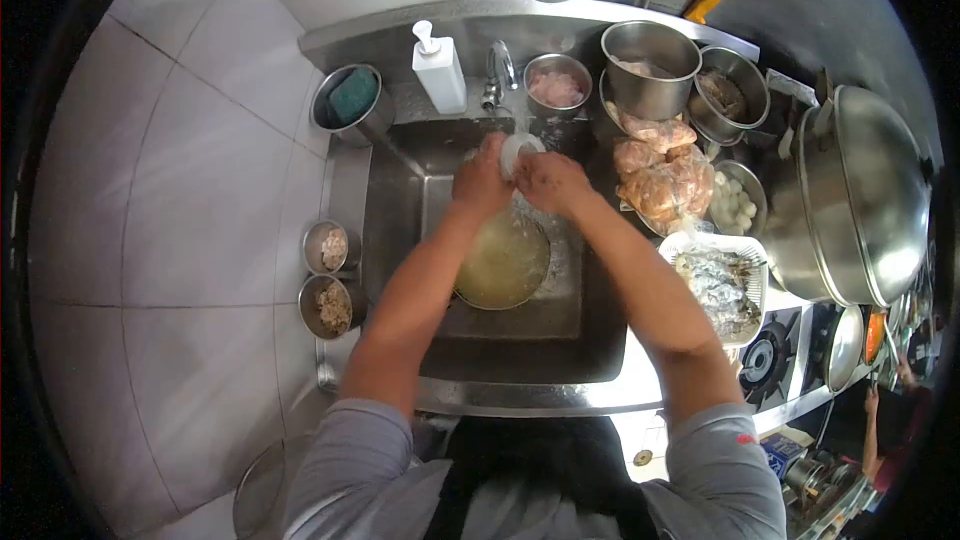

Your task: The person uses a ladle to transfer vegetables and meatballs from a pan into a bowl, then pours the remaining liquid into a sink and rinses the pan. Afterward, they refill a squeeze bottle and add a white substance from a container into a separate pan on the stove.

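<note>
Under the running tap (499, 75), a small white round dish or cup (520, 152) is held between my two hands. My left hand (482, 180) is closed on its left side, and my right hand (551, 180) grips its right side. Water runs down over the dish and the fingers. Below them, in the steel sink (400, 335), a round pan (503, 262) holds cloudy yellowish water. The fingertips are partly hidden by the dish and the water.
A white pump bottle (440, 75) and a steel pot with a green sponge (352, 95) stand behind the sink. Bagged meat (668, 180), a white basket (715, 285) and steel pots crowd the right. Two small cups (332, 247) sit left. Another person's arm (872, 430) shows far right.
</note>
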A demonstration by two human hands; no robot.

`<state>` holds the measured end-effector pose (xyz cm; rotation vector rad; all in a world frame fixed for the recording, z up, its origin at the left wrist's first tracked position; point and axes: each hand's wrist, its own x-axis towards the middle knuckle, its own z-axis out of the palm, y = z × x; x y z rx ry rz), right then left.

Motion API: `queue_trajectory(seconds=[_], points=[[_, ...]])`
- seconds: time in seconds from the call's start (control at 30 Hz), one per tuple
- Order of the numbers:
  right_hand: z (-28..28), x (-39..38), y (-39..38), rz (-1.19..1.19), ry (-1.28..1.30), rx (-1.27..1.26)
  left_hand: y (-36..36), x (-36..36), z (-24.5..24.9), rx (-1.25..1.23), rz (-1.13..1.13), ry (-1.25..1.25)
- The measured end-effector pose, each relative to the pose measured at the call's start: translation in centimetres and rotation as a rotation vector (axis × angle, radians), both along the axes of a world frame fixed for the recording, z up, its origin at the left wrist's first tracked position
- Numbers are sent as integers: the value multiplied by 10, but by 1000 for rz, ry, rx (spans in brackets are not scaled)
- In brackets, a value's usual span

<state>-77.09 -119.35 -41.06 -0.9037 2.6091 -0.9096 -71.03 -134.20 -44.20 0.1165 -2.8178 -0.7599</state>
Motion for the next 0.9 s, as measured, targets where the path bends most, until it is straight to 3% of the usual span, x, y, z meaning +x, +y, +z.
queue_trajectory(seconds=[0.07,0.1,0.23,0.3,0.33,0.37,0.43,0.5,0.53,0.6,0.63,0.7,0.73,0.8,0.83,0.9], points=[[3,-3,10,242,159,369,-10,0,-1,39,-11,-155],[2,-9,9,240,138,363,-12,-2,0,74,-30,-299],[-2,-22,5,309,-74,167,-15,-3,-10,165,-129,-295],[8,-20,-9,-9,-327,58,12,7,11,226,70,-212],[-15,-33,-17,-10,-328,59,16,5,8,227,70,-213],[-60,-51,-29,151,-143,82,19,2,1,230,155,-172],[-68,-51,-22,308,39,110,13,-3,-9,238,237,-133],[-6,-24,2,315,133,254,-11,-7,-15,360,-16,-235],[1,-25,2,314,131,253,-20,-12,-21,358,-17,-237],[8,-27,4,453,-132,365,-27,-18,-34,409,-167,-308],[15,-24,0,452,-135,367,-21,-15,-27,411,-168,-310],[28,-17,-16,77,-739,191,1,-6,-3,236,-65,-252],[14,-22,-17,74,-741,187,11,-2,-12,233,-69,-254],[-29,-36,-24,-100,-926,-42,22,6,-40,255,187,5],[-21,-33,-22,-103,-929,-44,19,6,-36,254,184,1],[-1,-19,-10,-64,-613,48,15,9,-25,233,120,-183]])
